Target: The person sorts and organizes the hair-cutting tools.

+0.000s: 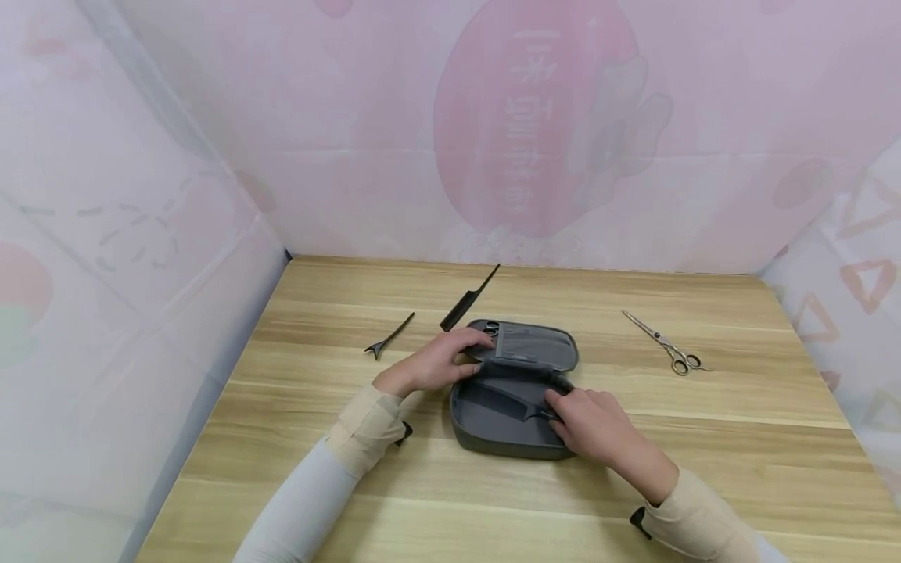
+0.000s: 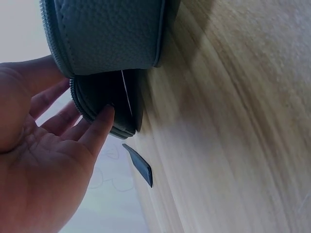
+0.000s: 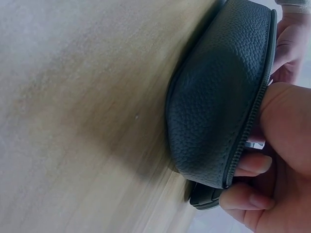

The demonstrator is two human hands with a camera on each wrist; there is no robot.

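An open grey zip case (image 1: 493, 444) lies on the wooden table (image 1: 739, 438); its lid (image 1: 535, 352) is folded back and has small scissors (image 1: 491, 328) tucked in it. My left hand (image 1: 473, 342) rests with straight fingers on the lid's left edge, a fingertip (image 2: 106, 115) on the zip rim. My right hand (image 1: 558, 408) reaches into the near half, fingers (image 3: 252, 165) curled just inside the rim (image 3: 243, 145). It pinches the end of a black comb (image 1: 510, 400) that lies inside the case.
A black tail comb (image 1: 468, 301) and a black hair clip (image 1: 389, 338) lie left of the case at the back. Silver scissors (image 1: 665, 346) lie to the right. Pink-printed sheets wall off the table on three sides.
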